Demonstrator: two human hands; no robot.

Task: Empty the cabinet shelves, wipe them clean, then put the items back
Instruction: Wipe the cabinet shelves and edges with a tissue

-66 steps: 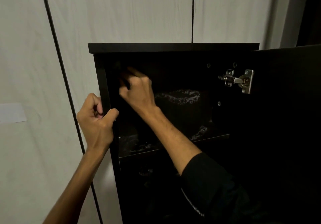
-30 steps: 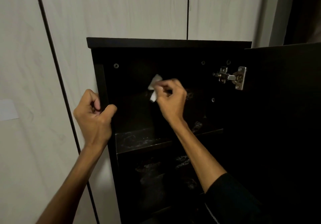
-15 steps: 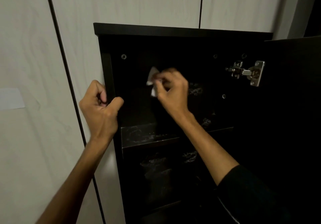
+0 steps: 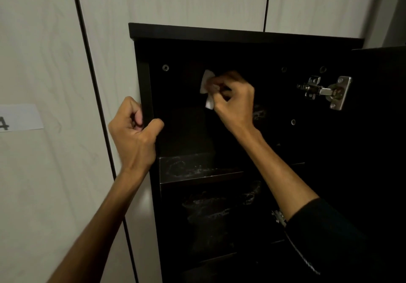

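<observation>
Since half a second ago the right hand (image 4: pixel 234 102) has barely shifted inside the upper compartment, while the view itself has tipped so that the cabinet (image 4: pixel 241 34) sits a little lower in the picture; two seconds back that hand was over by the left wall, so it has travelled toward the middle. The white wipe (image 4: pixel 207 89) is pinched between the curled fingers and thumb of the right hand, its loose corners poking out just left of the fingertips, seemingly pressed to the dark back panel (contact cannot be confirmed in this gloom). A bunched grip like this probably concentrates pressure on a small patch, which suits scrubbing marks off a vertical surface. Directly below the knuckles lies the upper shelf (image 4: pixel 186 168), empty and streaked with pale dusty smears, so I judge it has yet to be wiped; more smears show on the compartment beneath. The left hand (image 4: pixel 134 133) is wrapped round the cabinet's left front edge, fingers curled outside and thumb hooked inside, most likely to steady the body and brace the cabinet against the push. Well right of the wiping fingers a metal hinge (image 4: pixel 325 91) joins the open door (image 4: pixel 380 129). Beyond the left hand, a paper label (image 4: pixel 19 118) is stuck to the pale wall panelling (image 4: pixel 44 41).
</observation>
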